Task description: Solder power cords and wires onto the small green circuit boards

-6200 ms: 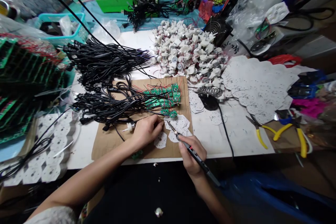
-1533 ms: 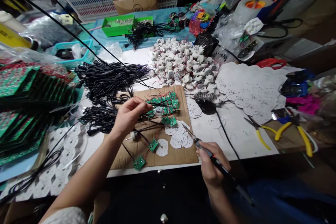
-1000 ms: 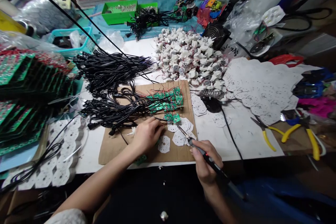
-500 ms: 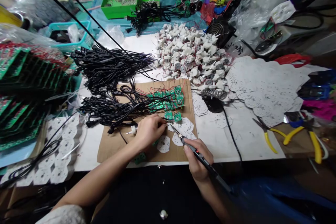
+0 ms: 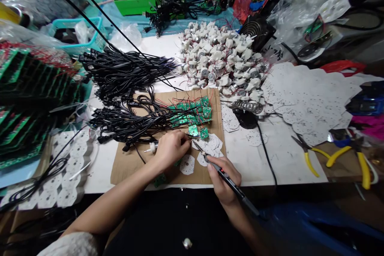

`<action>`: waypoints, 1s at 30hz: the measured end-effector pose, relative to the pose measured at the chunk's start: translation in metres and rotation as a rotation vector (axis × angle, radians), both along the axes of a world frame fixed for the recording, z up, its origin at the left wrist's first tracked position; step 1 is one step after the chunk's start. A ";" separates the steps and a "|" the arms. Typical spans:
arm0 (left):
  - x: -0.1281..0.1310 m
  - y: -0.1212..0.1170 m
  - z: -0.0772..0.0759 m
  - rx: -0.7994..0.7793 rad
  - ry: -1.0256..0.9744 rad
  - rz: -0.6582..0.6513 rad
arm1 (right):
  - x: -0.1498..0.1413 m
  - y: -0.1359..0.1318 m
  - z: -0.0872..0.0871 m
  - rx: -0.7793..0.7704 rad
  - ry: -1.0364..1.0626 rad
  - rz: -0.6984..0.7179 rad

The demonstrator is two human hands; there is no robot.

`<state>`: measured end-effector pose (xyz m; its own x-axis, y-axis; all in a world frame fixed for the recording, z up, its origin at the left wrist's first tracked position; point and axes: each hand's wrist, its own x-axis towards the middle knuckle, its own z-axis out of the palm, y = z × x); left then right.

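My left hand [image 5: 171, 150] is closed in a pinch on thin wires on the brown cardboard sheet [image 5: 132, 164], next to two small green circuit boards [image 5: 198, 131]. My right hand [image 5: 223, 179] grips a black soldering iron [image 5: 223, 175] like a pen. Its metal tip sits just right of my left fingertips, over white hexagonal boards [image 5: 210, 146]. A small white motor [image 5: 151, 148] lies just left of my left hand. More green boards [image 5: 190, 113] with red wires are heaped further back on the cardboard.
Black cable bundles [image 5: 126, 88] lie to the left and a pile of white motors [image 5: 220, 62] behind. A soldering stand [image 5: 244, 114], white panel sheets [image 5: 306, 100] and yellow pliers [image 5: 309, 156] sit right. Stacked green boards [image 5: 30, 100] fill the far left.
My left hand came down from the heap of green boards to the cardboard front with wires. My right hand brought the iron tip leftward to meet it.
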<state>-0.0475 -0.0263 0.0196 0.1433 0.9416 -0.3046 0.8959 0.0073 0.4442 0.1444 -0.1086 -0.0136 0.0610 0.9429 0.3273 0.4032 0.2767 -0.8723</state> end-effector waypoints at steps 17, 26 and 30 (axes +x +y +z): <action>0.002 -0.003 -0.004 0.004 0.033 0.017 | 0.000 -0.005 -0.002 0.015 0.012 0.022; -0.006 -0.009 -0.009 0.111 -0.060 -0.061 | 0.002 -0.005 -0.002 0.036 0.020 -0.012; -0.005 -0.012 -0.008 0.130 -0.030 -0.099 | 0.002 -0.004 -0.002 0.042 0.025 -0.003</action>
